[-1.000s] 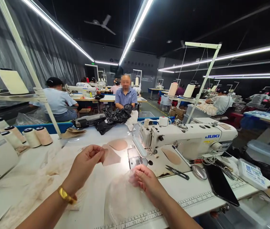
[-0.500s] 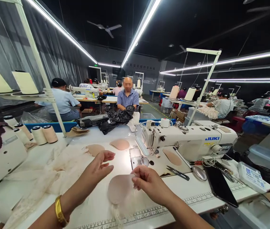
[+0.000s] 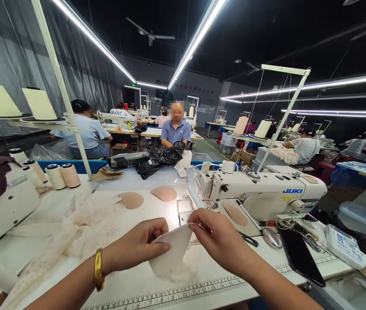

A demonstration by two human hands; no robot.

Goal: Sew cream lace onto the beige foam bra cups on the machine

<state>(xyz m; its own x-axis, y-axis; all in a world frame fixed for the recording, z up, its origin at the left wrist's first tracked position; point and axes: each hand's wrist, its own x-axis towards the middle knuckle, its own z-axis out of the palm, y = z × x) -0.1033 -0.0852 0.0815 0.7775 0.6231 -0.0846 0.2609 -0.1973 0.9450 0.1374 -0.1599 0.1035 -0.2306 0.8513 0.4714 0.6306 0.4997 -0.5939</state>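
A pale bra cup pad (image 3: 173, 254) with thin, sheer fabric hanging at its lower edge is held up above the front of the table. My left hand (image 3: 137, 243) is closed on its left edge, thumb on the near face. At the upper right corner, my right hand (image 3: 220, 237) pinches the pad between thumb and fingertips. Just beyond my hands stands a white sewing machine (image 3: 260, 189), its needle area lit and partly hidden by my right hand. Two beige cup pads, one on the left (image 3: 131, 200) and another (image 3: 164, 193), lie behind; a third pad (image 3: 235, 214) rests on the machine bed.
Sheer lace fabric (image 3: 82, 228) spreads across the table's left side, near thread cones (image 3: 56, 176). Thread snips (image 3: 249, 240), a phone (image 3: 302, 256) and a white box (image 3: 346, 245) lie at right. A printed ruler (image 3: 176, 295) runs along the front edge. A person (image 3: 175, 129) sits opposite.
My left hand has moved from open in the air to gripping the pad's left edge. The pad has been raised and tilted, and my right hand has shifted slightly right.
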